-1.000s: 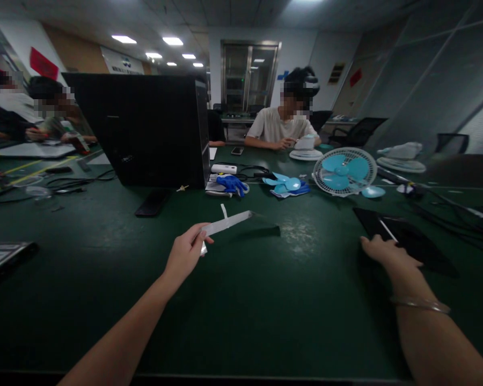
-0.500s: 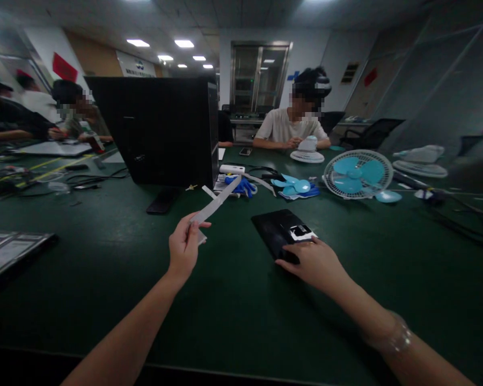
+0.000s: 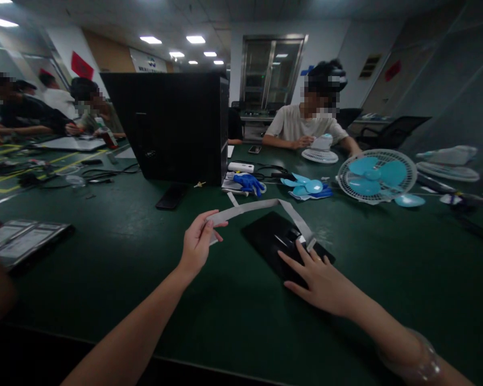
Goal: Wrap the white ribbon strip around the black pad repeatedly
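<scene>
A pale grey flat strip (image 3: pixel 257 205) runs from my left hand (image 3: pixel 198 241), whose fingers are closed on one end. The strip bends over and comes down at the right onto a flat black panel (image 3: pixel 265 236) lying on the green table. My right hand (image 3: pixel 320 276) rests on the panel with its fingers spread, beside the strip's far end. A short side piece of the strip sticks up near its middle. Whether the fingertips touch the strip is not clear.
A large black case (image 3: pixel 165 128) stands behind my left hand, with a phone (image 3: pixel 172 197) and keys (image 3: pixel 200 184) before it. Blue gloves (image 3: pixel 249 184), a fan (image 3: pixel 376 174) and blue blades (image 3: pixel 301 185) lie behind the panel. A person (image 3: pixel 306 120) sits opposite.
The strip's far end has come down onto the black panel. The panel has turned, and my right hand has spread its fingers over it. The view has shifted a little left.
</scene>
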The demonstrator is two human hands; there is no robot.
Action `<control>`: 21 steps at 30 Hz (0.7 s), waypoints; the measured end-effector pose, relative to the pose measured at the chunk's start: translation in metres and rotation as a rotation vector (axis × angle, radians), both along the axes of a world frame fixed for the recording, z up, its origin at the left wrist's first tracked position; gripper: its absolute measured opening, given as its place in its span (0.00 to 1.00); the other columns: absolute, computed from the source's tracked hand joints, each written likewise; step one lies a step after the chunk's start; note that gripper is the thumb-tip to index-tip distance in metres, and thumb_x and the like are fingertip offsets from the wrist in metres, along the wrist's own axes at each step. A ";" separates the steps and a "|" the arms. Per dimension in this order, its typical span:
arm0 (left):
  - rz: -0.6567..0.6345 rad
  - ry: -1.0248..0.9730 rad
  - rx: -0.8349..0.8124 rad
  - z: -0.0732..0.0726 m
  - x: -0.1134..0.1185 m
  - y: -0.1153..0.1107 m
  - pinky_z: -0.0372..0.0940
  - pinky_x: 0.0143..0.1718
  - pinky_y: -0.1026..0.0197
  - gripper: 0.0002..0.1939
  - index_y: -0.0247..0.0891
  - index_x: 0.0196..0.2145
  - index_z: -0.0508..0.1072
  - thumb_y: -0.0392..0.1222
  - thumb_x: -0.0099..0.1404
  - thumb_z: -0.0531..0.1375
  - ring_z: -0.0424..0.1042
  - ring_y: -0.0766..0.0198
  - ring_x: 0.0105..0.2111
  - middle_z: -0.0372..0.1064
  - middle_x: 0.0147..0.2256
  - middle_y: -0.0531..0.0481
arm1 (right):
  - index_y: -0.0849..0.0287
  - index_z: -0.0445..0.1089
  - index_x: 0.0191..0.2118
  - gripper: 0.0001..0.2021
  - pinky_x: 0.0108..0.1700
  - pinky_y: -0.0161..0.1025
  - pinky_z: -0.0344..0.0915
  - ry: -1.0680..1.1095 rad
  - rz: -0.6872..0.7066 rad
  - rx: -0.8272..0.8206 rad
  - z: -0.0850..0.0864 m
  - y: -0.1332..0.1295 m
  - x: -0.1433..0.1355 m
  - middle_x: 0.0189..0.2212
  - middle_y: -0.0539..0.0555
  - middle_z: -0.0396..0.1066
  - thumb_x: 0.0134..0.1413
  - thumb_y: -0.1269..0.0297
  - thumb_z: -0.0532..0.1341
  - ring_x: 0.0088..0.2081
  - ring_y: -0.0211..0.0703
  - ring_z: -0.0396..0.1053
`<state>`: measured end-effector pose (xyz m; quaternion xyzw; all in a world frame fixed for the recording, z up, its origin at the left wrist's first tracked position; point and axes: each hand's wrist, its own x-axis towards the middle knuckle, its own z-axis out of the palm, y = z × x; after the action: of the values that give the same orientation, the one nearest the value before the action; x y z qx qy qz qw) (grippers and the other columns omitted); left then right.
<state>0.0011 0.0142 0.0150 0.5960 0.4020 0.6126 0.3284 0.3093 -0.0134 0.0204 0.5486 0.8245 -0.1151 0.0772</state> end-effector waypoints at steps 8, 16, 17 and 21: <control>-0.118 -0.271 -0.326 -0.007 -0.001 0.017 0.69 0.36 0.58 0.15 0.34 0.44 0.67 0.48 0.64 0.58 0.75 0.62 0.28 0.77 0.31 0.46 | 0.36 0.48 0.66 0.32 0.65 0.61 0.38 0.221 0.414 -0.158 0.015 -0.011 -0.019 0.69 0.45 0.26 0.58 0.57 0.58 0.68 0.58 0.33; -0.177 -0.246 -0.467 -0.005 -0.002 0.017 0.64 0.36 0.62 0.12 0.36 0.41 0.70 0.46 0.63 0.59 0.75 0.62 0.32 0.78 0.29 0.48 | 0.41 0.50 0.67 0.27 0.64 0.63 0.44 0.247 0.359 -0.051 0.000 0.002 -0.007 0.69 0.48 0.31 0.63 0.56 0.53 0.67 0.60 0.35; -0.190 -0.259 -0.473 -0.004 -0.002 0.016 0.63 0.36 0.63 0.11 0.37 0.41 0.70 0.45 0.63 0.59 0.75 0.62 0.32 0.78 0.29 0.48 | 0.41 0.49 0.67 0.27 0.64 0.63 0.45 0.243 0.360 -0.037 -0.002 0.002 -0.006 0.69 0.48 0.31 0.63 0.55 0.53 0.67 0.59 0.36; -0.298 -0.301 -0.511 0.000 -0.002 0.011 0.63 0.37 0.63 0.09 0.37 0.41 0.68 0.43 0.64 0.57 0.75 0.62 0.32 0.78 0.29 0.48 | 0.42 0.55 0.65 0.26 0.61 0.62 0.53 0.259 0.375 0.059 -0.005 0.002 -0.003 0.68 0.49 0.41 0.62 0.54 0.54 0.66 0.58 0.45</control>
<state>-0.0006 0.0257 0.0150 0.4497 0.3979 0.5183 0.6089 0.3058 -0.0115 0.0154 0.3686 0.9180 -0.1440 -0.0254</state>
